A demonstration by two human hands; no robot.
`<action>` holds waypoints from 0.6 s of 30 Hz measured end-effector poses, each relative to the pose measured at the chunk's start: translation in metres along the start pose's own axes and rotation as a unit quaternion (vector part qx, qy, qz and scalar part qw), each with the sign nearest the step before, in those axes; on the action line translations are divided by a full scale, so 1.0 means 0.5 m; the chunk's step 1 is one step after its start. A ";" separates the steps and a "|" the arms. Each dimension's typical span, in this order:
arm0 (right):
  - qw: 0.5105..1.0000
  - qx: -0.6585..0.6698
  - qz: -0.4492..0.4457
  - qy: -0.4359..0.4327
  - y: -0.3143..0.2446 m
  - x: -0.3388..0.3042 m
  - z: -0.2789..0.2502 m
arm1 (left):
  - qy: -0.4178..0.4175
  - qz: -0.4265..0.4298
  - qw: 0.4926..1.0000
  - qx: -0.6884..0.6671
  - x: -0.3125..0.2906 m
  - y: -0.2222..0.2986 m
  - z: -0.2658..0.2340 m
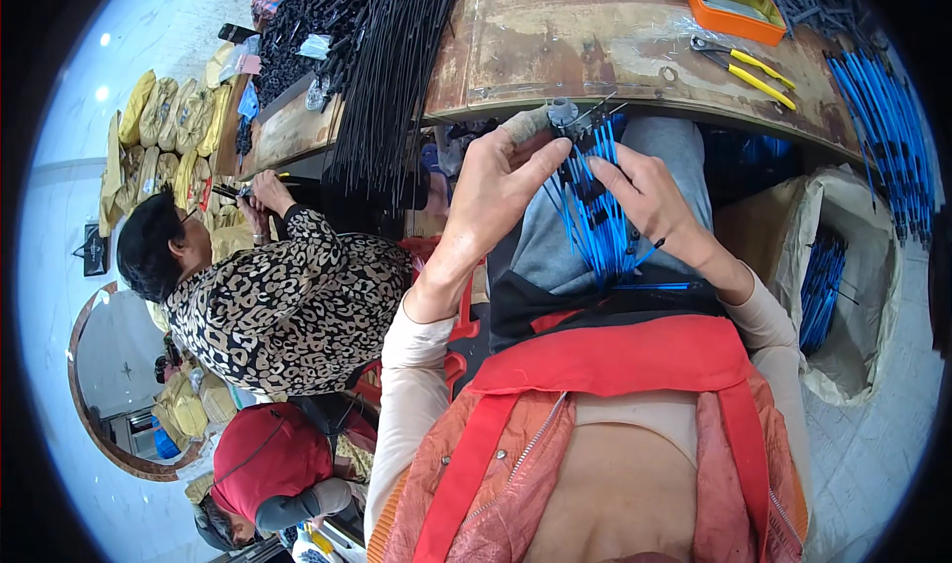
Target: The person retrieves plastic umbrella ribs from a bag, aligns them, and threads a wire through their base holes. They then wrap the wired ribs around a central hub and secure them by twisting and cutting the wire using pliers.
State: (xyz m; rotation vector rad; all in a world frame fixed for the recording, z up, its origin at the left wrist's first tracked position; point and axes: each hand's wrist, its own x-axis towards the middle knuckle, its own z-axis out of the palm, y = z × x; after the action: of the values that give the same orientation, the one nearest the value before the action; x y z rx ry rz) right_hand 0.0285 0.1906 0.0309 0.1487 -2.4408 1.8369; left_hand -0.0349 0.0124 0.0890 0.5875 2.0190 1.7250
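Across top of view, worn wooden table (555,43). At L, co-worker (288,305) in black-and-tan patterned top, seated side-on, hands (273,190) raised near table edge. L of ctr, long black rods (387,77) draped over edge in thick sheaf. Far R, pale-lined bin (873,360) w/ stored blue rods (821,290) inside; above, fanned blue rods (888,117) off table's R end. Lower L, second person (273,459) in red, beside round wood-framed mirror (124,365). Upper L, stacked tan pkgs (164,117). Front & ctr, below table edge and over lap in grey trousers (682,167): blue-rod bundle (605,241) w/ black fittings, upper part btwn both hands. L hand (501,186) at bundle's top, thumb & fingers drawn in on a small round part; R hand (650,201) curled narrow along R side, thumb near fittings, cannot tell if pinching. On tabletop, orange box (739,16), then yellow-handled pliers (762,82). Smallest, in L hand's hold: grey hub (562,113).
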 end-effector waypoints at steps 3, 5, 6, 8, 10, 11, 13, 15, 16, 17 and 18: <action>1.000 -0.006 0.004 -0.006 0.003 0.000 0.005 | 0.017 0.010 1.000 0.003 -0.001 -0.007 0.002; 1.000 -0.008 0.000 -0.007 0.004 -0.001 0.009 | 0.022 0.020 1.000 0.008 -0.002 -0.012 0.007; 1.000 0.002 -0.001 0.001 0.001 -0.003 0.012 | 0.038 0.018 0.999 0.011 -0.003 -0.013 0.012; 1.000 0.013 -0.003 0.009 0.001 -0.003 0.013 | 0.053 0.016 0.998 0.014 -0.005 -0.012 0.014; 1.000 0.020 -0.001 0.008 0.003 -0.002 0.012 | 0.046 0.022 0.999 0.003 -0.005 -0.009 0.013; 1.000 0.021 -0.001 0.009 0.005 -0.001 0.011 | 0.045 0.022 0.999 0.004 -0.005 -0.009 0.011; 1.000 0.004 0.008 -0.001 0.009 -0.001 0.011 | 0.040 0.015 0.999 0.017 -0.005 -0.009 0.008; 1.000 0.008 -0.004 0.003 0.008 -0.002 0.013 | 0.043 0.003 0.999 0.025 -0.003 -0.009 0.007; 1.000 0.012 -0.016 0.006 0.007 -0.003 0.014 | 0.047 -0.009 0.998 0.033 -0.002 -0.008 0.007; 1.000 0.013 -0.016 0.006 0.008 -0.002 0.015 | 0.047 -0.009 0.998 0.033 -0.002 -0.007 0.006; 1.000 0.012 -0.022 0.007 0.008 -0.002 0.016 | 0.044 -0.018 0.998 0.042 -0.002 -0.006 0.004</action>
State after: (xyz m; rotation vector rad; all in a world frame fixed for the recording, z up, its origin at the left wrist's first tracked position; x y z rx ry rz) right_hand 0.0288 0.1841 0.0247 0.1898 -2.3864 1.8444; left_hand -0.0329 0.0131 0.0858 0.5057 2.1582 1.6800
